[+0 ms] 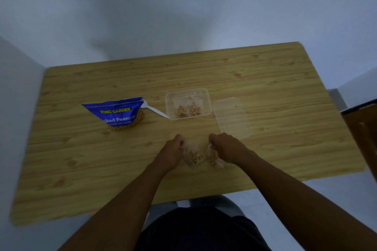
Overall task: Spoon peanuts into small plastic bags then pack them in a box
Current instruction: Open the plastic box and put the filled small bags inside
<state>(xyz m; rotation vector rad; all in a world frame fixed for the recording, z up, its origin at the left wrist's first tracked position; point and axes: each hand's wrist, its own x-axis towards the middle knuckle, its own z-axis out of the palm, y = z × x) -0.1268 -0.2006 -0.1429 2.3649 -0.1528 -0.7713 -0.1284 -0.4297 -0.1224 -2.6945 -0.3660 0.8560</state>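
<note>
Left hand [171, 154] fingers pinch peanut bag [193, 156]; right hand [227, 147] pinches second bag [213, 158]; fingertips hidden, blurred.

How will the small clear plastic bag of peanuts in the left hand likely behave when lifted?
Probably floppy: the small clear plastic bag of peanuts crumples where the left hand grips it. Its load pools low, so it would likely sag.

light dim | pale bluish walls [183, 6] | wooden table [265, 79] | dark wooden furniture [363, 126] at right
</note>
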